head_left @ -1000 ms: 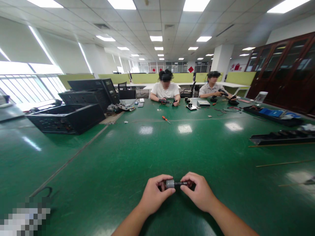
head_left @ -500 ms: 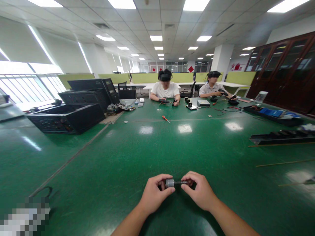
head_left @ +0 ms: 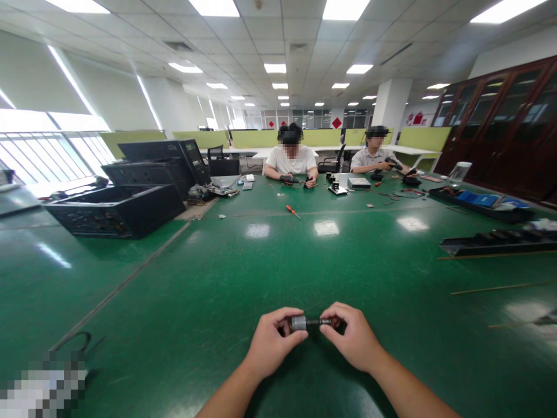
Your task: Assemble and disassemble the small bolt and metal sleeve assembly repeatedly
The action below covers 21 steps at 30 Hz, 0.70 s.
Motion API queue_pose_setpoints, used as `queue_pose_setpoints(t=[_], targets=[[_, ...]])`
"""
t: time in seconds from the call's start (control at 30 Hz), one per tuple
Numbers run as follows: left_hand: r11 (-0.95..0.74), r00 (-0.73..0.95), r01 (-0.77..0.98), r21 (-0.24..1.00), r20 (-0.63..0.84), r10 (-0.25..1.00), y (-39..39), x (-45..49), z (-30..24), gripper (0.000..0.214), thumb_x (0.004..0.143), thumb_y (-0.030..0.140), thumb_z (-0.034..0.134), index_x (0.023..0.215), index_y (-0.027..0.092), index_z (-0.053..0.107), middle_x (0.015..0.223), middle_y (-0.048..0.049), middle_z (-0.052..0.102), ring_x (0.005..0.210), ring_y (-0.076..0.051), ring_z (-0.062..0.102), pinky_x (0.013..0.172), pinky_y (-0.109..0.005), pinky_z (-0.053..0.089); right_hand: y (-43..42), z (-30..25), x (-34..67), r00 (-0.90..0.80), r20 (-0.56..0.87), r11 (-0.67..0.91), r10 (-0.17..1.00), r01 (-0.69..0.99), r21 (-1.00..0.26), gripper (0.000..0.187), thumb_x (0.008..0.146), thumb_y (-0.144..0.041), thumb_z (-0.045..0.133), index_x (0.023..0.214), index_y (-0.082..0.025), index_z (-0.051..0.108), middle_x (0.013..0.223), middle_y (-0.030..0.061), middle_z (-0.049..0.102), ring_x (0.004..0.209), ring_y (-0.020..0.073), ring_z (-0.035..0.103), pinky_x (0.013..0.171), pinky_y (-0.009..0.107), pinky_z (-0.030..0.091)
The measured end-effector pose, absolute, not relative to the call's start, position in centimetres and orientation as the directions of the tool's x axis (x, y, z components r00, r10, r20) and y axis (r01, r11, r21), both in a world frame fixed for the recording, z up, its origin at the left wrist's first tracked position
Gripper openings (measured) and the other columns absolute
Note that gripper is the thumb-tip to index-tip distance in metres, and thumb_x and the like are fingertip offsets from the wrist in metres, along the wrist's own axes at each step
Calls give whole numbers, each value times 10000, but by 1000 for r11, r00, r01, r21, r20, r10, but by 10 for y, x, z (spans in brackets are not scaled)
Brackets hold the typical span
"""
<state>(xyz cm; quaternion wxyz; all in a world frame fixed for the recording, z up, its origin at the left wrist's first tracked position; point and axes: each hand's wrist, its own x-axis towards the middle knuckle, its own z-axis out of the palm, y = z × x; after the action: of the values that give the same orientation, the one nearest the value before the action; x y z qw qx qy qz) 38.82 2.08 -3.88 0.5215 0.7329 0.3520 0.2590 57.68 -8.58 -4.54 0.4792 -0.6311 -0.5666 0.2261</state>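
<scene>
Both of my hands meet just above the green table (head_left: 183,302), near its front edge. My left hand (head_left: 272,342) pinches a small grey metal cylinder (head_left: 298,323). A thin dark shaft (head_left: 314,321) sticks out of the cylinder to the right. My right hand (head_left: 353,338) is closed on the far end of that shaft. The cylinder and shaft lie level between my fingertips. What lies under my right fingers is hidden.
Black computer cases (head_left: 117,206) sit at the left. A red-handled screwdriver (head_left: 292,211) lies mid-table. Two seated people (head_left: 292,159) work with parts at the far side. Black trays (head_left: 496,241) lie at the right. A dark cable loop (head_left: 80,339) rests front left.
My hands and the part have crept slightly up and away from me. Their grip looks the same.
</scene>
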Motion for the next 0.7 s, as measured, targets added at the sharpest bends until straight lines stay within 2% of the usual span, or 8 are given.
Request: queue_pose_setpoints(t=[0.7], targets=[[-173, 609, 218, 960, 5, 793, 24, 388, -41, 364, 667, 279, 798, 993, 134, 732, 586, 38, 538, 541, -113, 449, 564, -238, 356, -85, -48, 580, 292, 265, 80, 919, 518, -851, 72, 794, -187, 661, 834, -200, 718, 767, 17, 660, 699, 170, 611, 662, 274, 458]])
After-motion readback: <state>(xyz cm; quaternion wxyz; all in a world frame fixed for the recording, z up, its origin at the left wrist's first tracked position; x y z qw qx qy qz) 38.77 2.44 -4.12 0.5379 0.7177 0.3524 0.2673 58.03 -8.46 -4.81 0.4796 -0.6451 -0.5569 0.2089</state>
